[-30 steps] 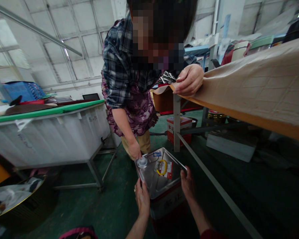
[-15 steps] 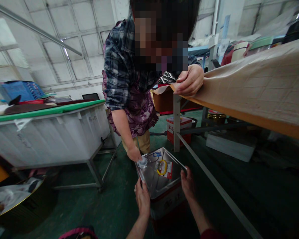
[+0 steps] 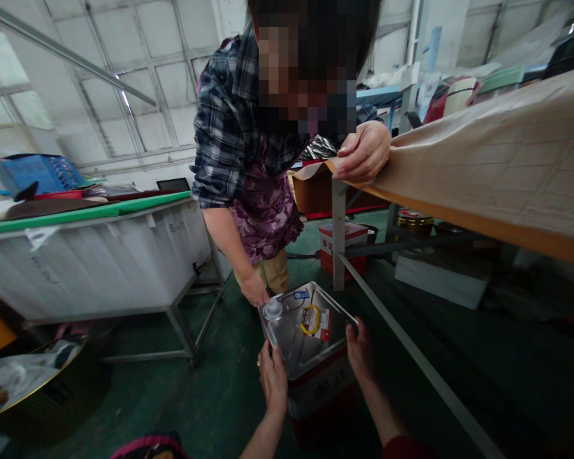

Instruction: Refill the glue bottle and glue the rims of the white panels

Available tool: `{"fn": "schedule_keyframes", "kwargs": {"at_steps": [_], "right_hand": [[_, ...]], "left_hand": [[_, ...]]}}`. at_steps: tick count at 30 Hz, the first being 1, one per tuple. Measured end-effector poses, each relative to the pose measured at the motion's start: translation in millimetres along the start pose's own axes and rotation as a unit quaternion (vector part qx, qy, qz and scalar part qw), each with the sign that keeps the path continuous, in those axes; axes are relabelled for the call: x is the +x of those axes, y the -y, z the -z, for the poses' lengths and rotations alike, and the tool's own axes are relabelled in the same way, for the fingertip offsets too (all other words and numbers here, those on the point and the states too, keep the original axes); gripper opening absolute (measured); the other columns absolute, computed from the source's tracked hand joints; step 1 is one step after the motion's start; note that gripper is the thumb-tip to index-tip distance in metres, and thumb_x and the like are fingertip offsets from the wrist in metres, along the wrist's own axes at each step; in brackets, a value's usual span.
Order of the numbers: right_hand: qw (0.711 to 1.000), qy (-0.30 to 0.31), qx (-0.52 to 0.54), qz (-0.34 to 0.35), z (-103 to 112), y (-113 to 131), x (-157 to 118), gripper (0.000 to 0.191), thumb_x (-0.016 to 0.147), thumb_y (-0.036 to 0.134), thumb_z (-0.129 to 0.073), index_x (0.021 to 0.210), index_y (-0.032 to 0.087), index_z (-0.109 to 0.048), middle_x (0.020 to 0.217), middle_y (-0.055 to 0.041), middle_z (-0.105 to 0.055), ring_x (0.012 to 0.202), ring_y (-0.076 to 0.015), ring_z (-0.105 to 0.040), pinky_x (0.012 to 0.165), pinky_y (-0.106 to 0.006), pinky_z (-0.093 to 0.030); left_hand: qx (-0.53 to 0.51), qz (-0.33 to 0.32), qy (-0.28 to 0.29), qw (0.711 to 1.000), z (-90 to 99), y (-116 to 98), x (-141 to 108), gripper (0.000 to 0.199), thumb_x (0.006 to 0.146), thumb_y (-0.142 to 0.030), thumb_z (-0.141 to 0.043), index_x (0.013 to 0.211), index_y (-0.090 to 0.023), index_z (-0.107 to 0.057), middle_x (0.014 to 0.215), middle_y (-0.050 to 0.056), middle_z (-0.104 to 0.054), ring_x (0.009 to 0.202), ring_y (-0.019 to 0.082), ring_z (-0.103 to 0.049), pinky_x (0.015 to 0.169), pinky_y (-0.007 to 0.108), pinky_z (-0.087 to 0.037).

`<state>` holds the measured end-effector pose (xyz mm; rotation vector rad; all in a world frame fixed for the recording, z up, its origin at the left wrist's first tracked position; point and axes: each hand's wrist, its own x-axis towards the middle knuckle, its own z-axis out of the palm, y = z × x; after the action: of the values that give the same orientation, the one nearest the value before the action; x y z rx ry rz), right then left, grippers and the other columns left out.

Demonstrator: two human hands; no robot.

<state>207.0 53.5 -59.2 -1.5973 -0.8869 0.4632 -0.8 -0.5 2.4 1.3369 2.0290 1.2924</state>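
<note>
A square metal can point(image 3: 287, 360) with a silver top and red-and-white sides stands below me. My left hand point(image 3: 273, 376) grips its near left edge, and my right hand point(image 3: 360, 350) holds its right edge. On the top are a yellow handle point(image 3: 310, 320), a printed label and, in the far left corner, a round pale cap point(image 3: 273, 310). A co-worker's hand point(image 3: 255, 290) touches the can's rim just beside that cap. The co-worker's other hand point(image 3: 366, 152) rests on the corner of a covered table.
The table point(image 3: 497, 162) with brown covering runs along the right; its metal leg point(image 3: 338, 236) and low brace come close to the can. Left stands a white bin point(image 3: 100, 268) on a wheeled frame. A drum point(image 3: 38, 395) holds plastic. Another red-and-white can point(image 3: 343, 245) sits behind.
The co-worker's hand has drawn back from on top of the cap to the can's rim, leaving the cap in view. My hands keep their hold on the can.
</note>
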Motion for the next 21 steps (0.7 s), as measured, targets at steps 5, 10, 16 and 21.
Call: {"fn": "schedule_keyframes", "kwargs": {"at_steps": [5,10,16,21], "right_hand": [[1.0,-0.001,0.001,0.005,-0.3,-1.1,0.3,0.041,0.089,0.038,-0.051,0.125,0.019,-0.047,0.13,-0.0103,-0.048,0.119,-0.0268,-0.047,0.098,-0.053,-0.038],[1.0,-0.001,-0.001,0.006,-0.5,-1.8,0.9,0.042,0.089,0.037,-0.051,0.126,0.019,-0.046,0.13,-0.0103,-0.048,0.119,-0.027,-0.046,0.098,-0.053,-0.038],[1.0,0.004,-0.002,0.0,-0.2,-2.0,0.7,0.042,0.089,0.037,-0.051,0.127,0.019,-0.046,0.13,-0.0104,-0.048,0.119,-0.0269,-0.047,0.098,-0.053,-0.038],[1.0,0.006,-0.007,-0.01,1.2,-1.0,-0.3,0.043,0.089,0.038,-0.05,0.127,0.02,-0.045,0.13,-0.0105,-0.048,0.118,-0.0269,-0.047,0.098,-0.054,-0.038]], "left_hand": [[0.0,-0.015,-0.004,1.0,-0.5,1.9,0.1,0.05,0.089,-0.037,-0.03,0.121,-0.008,-0.054,0.122,0.017,-0.059,0.117,0.026,-0.051,0.102,0.037,-0.037],[-0.006,-0.014,-0.009,1.0,0.1,0.8,-0.4,0.048,0.089,-0.036,-0.031,0.12,-0.008,-0.055,0.12,0.017,-0.06,0.115,0.027,-0.052,0.101,0.038,-0.038],[-0.009,-0.008,-0.002,1.0,2.5,-2.5,-1.2,0.049,0.089,-0.036,-0.031,0.122,-0.007,-0.054,0.123,0.018,-0.058,0.117,0.027,-0.05,0.102,0.038,-0.037],[-0.01,0.007,0.006,1.0,2.9,-4.7,-1.5,0.045,0.089,-0.033,-0.033,0.122,-0.01,-0.053,0.122,0.018,-0.058,0.118,0.025,-0.051,0.102,0.037,-0.038]]}}
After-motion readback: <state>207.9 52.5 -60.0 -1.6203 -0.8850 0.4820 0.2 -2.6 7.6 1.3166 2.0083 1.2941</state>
